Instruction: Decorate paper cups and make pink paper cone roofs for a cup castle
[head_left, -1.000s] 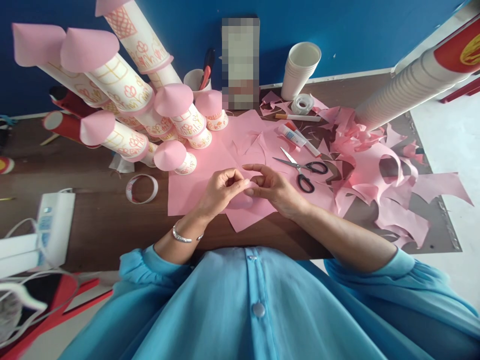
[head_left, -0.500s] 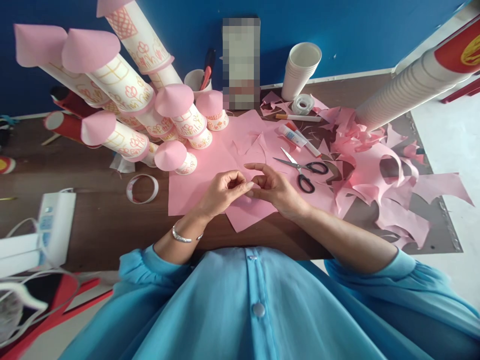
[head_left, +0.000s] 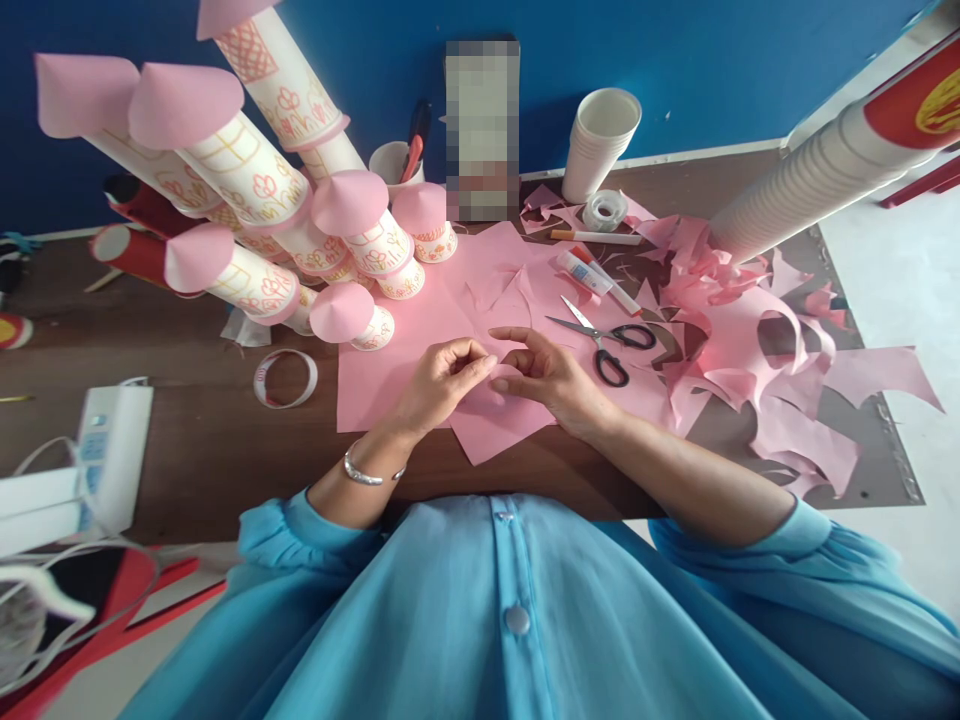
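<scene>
My left hand (head_left: 444, 382) is closed in a pinch over the pink paper sheets (head_left: 375, 395); anything between its fingertips is too small to make out. Just to its right, my right hand (head_left: 551, 382) holds a small pink paper piece (head_left: 504, 371) between thumb and fingers, its index finger stretched out above. A narrow gap separates the two hands' fingertips. Scissors with black handles (head_left: 602, 336) lie with blades apart to the right of my right hand. Behind them rest a glue stick (head_left: 585, 272) and an orange-capped marker (head_left: 616, 292).
Paper-cup towers with pink cones (head_left: 259, 180) stand at the left. A tape roll (head_left: 285, 378) lies before them. White cups (head_left: 600, 145) and a pixelated upright object (head_left: 482, 130) stand behind. Pink scraps (head_left: 757, 340) and a long cup stack (head_left: 795, 170) occupy the right.
My left fingertips have moved slightly left, away from my right hand's fingertips. My right hand has barely moved.
</scene>
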